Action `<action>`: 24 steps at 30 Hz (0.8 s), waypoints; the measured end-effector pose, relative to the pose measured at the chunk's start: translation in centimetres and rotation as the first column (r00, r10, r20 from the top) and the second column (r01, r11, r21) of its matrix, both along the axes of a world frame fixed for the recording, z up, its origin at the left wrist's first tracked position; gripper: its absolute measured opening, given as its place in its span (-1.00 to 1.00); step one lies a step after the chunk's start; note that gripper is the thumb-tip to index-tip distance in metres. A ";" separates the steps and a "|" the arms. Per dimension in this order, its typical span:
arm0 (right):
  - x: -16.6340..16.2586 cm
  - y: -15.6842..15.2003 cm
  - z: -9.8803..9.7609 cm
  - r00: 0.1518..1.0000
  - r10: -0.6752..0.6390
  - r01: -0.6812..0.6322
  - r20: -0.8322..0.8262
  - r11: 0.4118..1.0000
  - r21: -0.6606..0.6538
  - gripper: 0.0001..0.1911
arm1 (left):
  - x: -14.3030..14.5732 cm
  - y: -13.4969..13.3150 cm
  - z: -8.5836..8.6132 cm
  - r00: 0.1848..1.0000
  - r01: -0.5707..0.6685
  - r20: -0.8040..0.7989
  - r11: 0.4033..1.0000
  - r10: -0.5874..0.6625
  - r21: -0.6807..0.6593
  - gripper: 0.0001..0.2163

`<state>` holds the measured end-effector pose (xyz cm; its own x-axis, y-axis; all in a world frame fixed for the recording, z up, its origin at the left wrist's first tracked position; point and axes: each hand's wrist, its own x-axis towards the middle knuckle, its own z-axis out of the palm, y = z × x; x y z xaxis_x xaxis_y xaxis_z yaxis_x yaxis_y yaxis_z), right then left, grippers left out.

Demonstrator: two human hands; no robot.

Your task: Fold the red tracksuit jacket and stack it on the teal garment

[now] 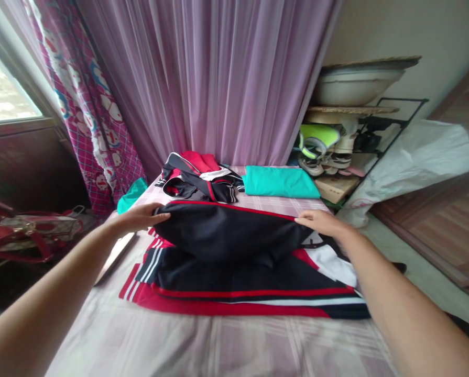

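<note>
A navy, red and white track jacket [234,277] lies spread across the bed in front of me, its striped cuffs toward the left. My left hand [150,215] pinches the left end of a dark, red-edged part of it. The right end of the same edge is pinched by my right hand [319,221]. Between the hands this part is lifted and sags in the middle, above the rest of the jacket. Behind it sits a crumpled red and navy garment [203,178]. A folded turquoise cloth [281,181] lies to that garment's right.
Purple curtains [226,78] hang behind the bed [218,345]. Another turquoise cloth [132,195] lies at its left edge. To the right stand a shoe rack [405,123] with a basin [360,86] on top and a white plastic bag [423,162]. Something red and metal-framed [33,235] stands left.
</note>
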<state>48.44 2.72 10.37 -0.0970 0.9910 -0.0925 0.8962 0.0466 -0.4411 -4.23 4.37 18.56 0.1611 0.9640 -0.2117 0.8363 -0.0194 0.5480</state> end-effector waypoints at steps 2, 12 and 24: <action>-1.1 0.6 -1.8 0.991 -0.077 0.070 0.107 0.995 0.066 -0.67 | -0.7 2.1 -3.4 0.990 -0.049 -0.136 0.994 0.035 -0.097 -0.52; -8.6 -4.1 -1.4 0.971 -0.012 -0.099 0.238 0.888 0.449 -0.79 | -2.1 2.9 -6.4 0.970 -0.220 0.075 0.966 0.232 -0.134 -0.38; -10.8 -10.6 -2.3 0.988 0.091 -0.146 0.127 0.823 0.549 -0.78 | -0.6 0.3 -3.5 0.736 -0.327 0.589 0.937 0.336 -0.126 -0.47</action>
<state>37.65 -7.88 8.09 -0.2352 0.8589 0.4550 0.9026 0.3667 -0.2256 -4.80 4.63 15.08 -0.0708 0.9781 -0.1957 0.2962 0.2079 0.9322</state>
